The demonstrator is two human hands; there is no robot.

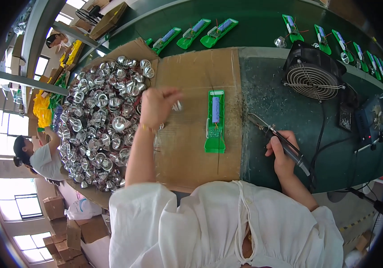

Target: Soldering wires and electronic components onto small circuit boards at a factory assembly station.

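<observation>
My left hand (155, 107), smeared a little by motion, is over the left part of the cardboard sheet with its fingers pinched together. Just under the fingertips hangs a small silver reflector cup (177, 106), blurred too; any wires it hangs by are too faint to make out. In my right hand (283, 154) is a soldering iron (292, 152), its tip pointing up and left. Between the hands lies an open green plastic housing (215, 145) with a blue cylindrical battery (216, 110), a small circuit board and thin wires.
A big heap of silver reflector cups (95, 120) fills the left side. Several green housings (194, 33) stand along the far belt. A black fan with a wire guard (313, 81) and a soldering station (371, 118) sit at right. Two other people work at far left.
</observation>
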